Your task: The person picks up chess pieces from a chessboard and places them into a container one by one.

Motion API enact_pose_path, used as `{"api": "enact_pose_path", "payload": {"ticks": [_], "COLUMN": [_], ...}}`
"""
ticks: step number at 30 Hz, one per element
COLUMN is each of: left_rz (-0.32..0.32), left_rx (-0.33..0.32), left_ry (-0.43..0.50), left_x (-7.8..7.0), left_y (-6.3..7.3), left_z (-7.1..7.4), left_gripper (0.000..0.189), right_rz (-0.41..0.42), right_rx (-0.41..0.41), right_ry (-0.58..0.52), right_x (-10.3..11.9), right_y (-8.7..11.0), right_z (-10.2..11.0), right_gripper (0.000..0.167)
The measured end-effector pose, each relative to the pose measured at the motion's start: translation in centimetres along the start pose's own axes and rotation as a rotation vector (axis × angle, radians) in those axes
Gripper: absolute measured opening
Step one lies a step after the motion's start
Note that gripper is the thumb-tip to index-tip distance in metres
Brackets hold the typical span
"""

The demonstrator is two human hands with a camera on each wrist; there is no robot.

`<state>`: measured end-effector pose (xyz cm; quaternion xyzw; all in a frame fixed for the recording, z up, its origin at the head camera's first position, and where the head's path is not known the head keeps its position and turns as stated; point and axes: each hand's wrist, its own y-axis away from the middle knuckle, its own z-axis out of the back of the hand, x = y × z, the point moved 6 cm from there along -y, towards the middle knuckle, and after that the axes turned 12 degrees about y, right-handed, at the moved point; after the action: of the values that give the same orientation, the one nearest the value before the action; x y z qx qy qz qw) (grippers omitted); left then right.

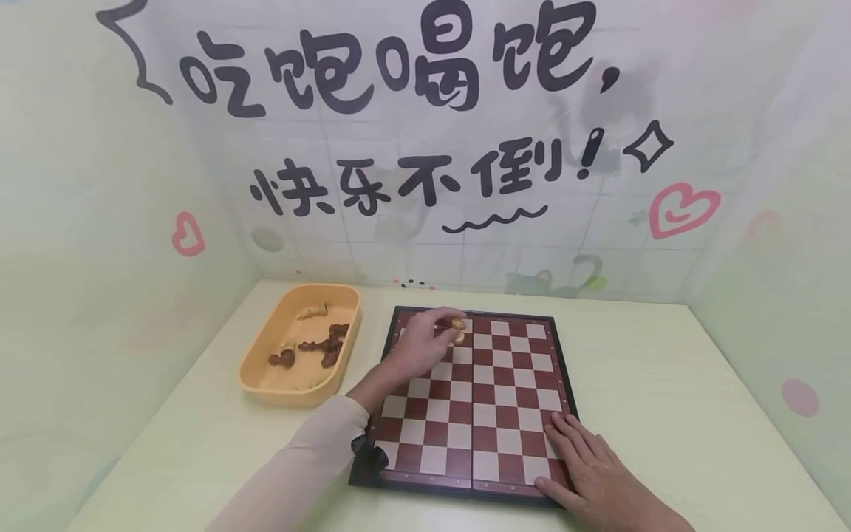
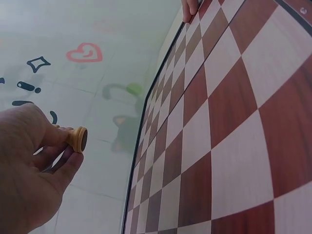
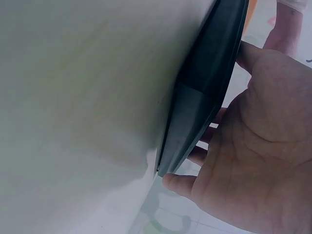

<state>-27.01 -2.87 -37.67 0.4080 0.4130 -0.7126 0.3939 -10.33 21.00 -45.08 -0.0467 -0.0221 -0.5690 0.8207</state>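
My left hand [image 1: 422,341] reaches over the far side of a red-and-white checkered chessboard [image 1: 472,425] and pinches a light wooden chess piece [image 1: 459,337] between thumb and fingers. In the left wrist view, the round base of the chess piece [image 2: 79,140] points away from the fingertips, and its upper part is hidden by the hand. My right hand [image 1: 588,473] rests on the near right edge of the board, its fingers extended over the border. From the right wrist, that hand [image 3: 258,131] shows along the board's dark side [image 3: 192,112].
A yellow-orange tray [image 1: 253,377] stands left of the board, holding several dark chess pieces [image 1: 330,346] and a few light ones [image 1: 312,312]. Printed wall sheets [image 1: 425,258] enclose the pale table [image 1: 651,384] at the back and both sides.
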Motion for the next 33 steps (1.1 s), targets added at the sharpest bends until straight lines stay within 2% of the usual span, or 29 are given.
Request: {"api": "enact_pose_path", "payload": {"ticks": [6, 13, 22, 28, 33], "left_rz": [-0.017, -0.003, 0.040, 0.057, 0.061], "left_rx": [-0.015, -0.031, -0.052, -0.088, -0.106], "left_ry": [-0.002, 0.052, 0.091, 0.026, 0.048], "left_x": [-0.1, 0.7, 1.7, 1.8, 1.9], "left_y": [0.1, 0.4, 1.0, 1.4, 1.7], "left_z": [0.8, 2.0, 3.4, 4.3, 5.1], "left_gripper": [0.026, 0.026, 0.026, 0.028, 0.029], "right_rz": [-0.002, 0.002, 0.024, 0.024, 0.027], "right_rx": [0.038, 0.043, -0.059, -0.035, -0.042], "right_ry": [0.005, 0.014, 0.045, 0.041, 0.043], "right_x": [0.1, 0.2, 0.1, 0.1, 0.1], "right_y": [-0.1, -0.2, -0.1, -0.1, -0.1], "right_z": [0.1, 0.1, 0.1, 0.2, 0.3], "right_gripper": [0.083, 0.085, 0.079, 0.079, 0.079]}}
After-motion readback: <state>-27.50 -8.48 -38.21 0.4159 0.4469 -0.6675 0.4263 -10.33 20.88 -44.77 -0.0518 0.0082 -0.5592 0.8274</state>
